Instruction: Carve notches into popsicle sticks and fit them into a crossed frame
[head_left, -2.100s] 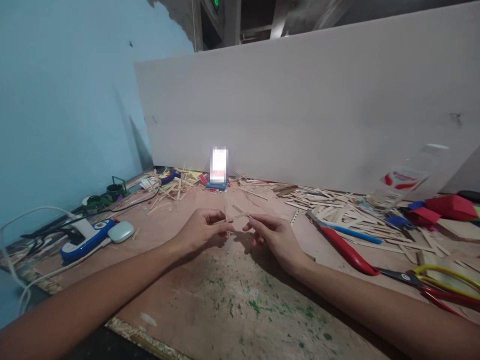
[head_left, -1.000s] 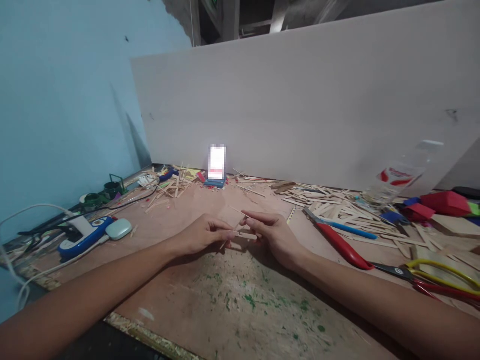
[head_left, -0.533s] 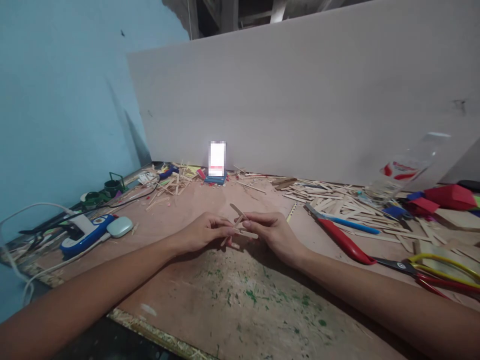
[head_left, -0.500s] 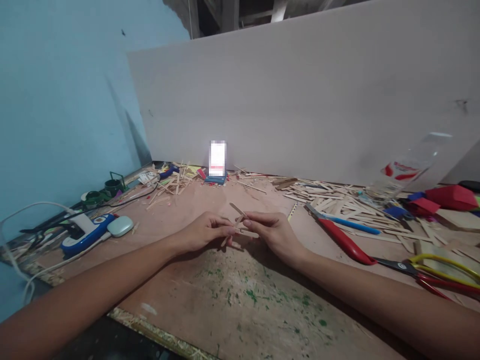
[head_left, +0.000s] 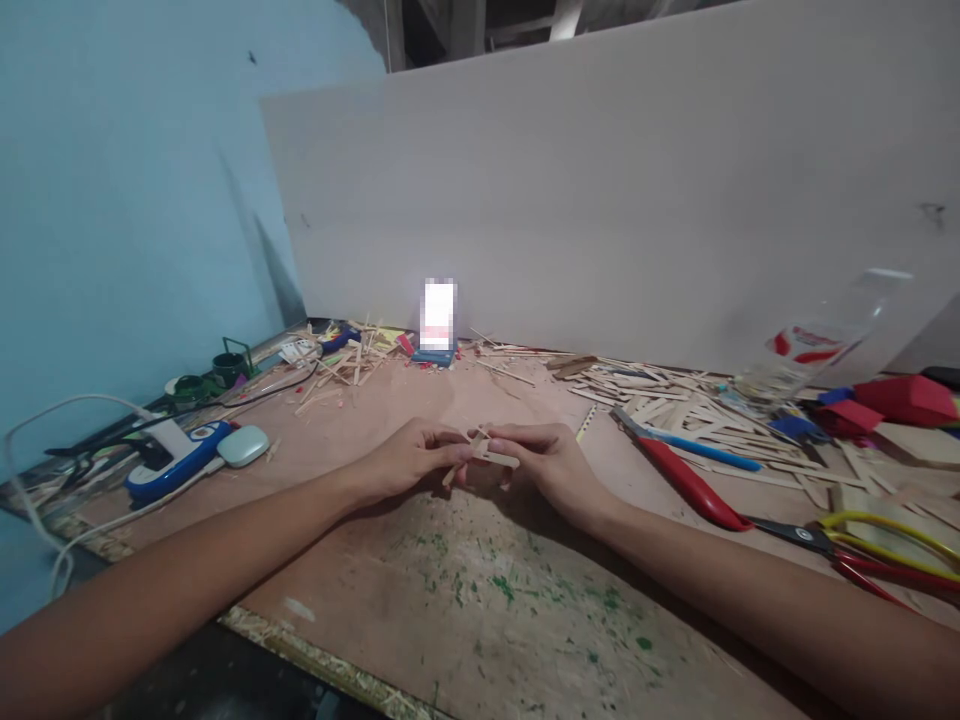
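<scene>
Between my hands, above the middle of the table, is a small piece made of crossing wooden sticks (head_left: 501,459). My left hand (head_left: 421,455) pinches its left side between thumb and fingers. On its right side my right hand (head_left: 546,455) has closed its fingertips, close to those of the left. Fingers cover much of the piece, so how its sticks are joined cannot be seen. Below it lies the wooden table top (head_left: 480,610), marked with green paint specks.
Right: red-handled tool (head_left: 690,485), blue-handled tool (head_left: 705,450), yellow-and-red scissors (head_left: 817,538), piled sticks (head_left: 690,405), plastic bottle (head_left: 817,335). Back: lit phone (head_left: 439,315), more sticks (head_left: 356,362). Left: blue power strip (head_left: 180,462) with cables, mint-coloured case (head_left: 243,447), green cups (head_left: 229,368).
The wooden piece has turned in my fingers; the long stick that pointed up and left no longer sticks out. Both hands remain closed on the piece, and the view has shifted slightly.
</scene>
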